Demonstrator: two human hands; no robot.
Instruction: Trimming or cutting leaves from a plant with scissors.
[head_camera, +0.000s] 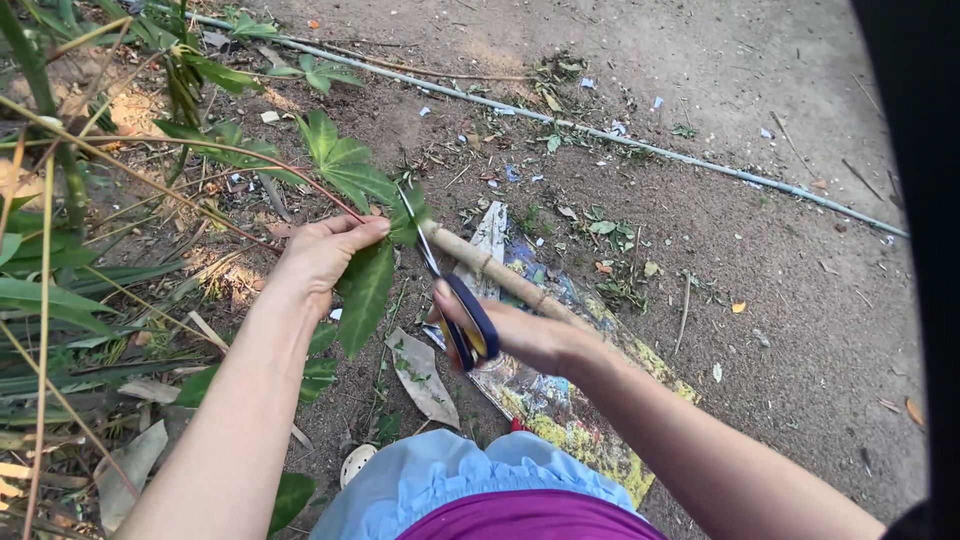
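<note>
While the left hand (322, 250) pinches the leaf (365, 285), the right hand (510, 335) grips scissors (455, 300) just beside it.

Outdoors, a garden or yard patch. Bare brown dirt ground (760, 300) strewn with dry leaves, twigs and small scraps of litter. Green plants with lobed leaves (345, 165) and thin reddish stalks on the left, among dry grass and bamboo-like stems (40, 90). A long thin pipe or hose (600, 133) lying across the soil. Sunlight dappling the earth.
</note>
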